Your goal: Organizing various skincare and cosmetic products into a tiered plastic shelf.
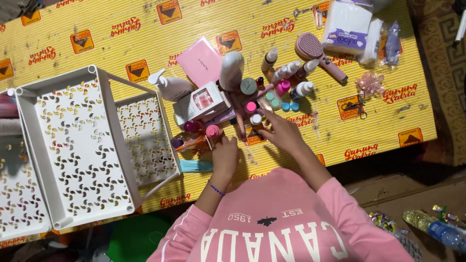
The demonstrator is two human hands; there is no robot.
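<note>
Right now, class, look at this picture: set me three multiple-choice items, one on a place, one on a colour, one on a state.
1. Where does the white tray rack stand?
A left of the small bottles
B right of them
C on the floor
2. What colour is the flat box?
A blue
B pink
C green
3. How is the hairbrush?
A held in the right hand
B standing in a cup
C lying on the table

Answers:
1. A, the rack fills the table's left end.
2. B, its top is plain pink.
3. C, it lies flat, apart from the left hand and right hand, which are among the small bottles.
</note>
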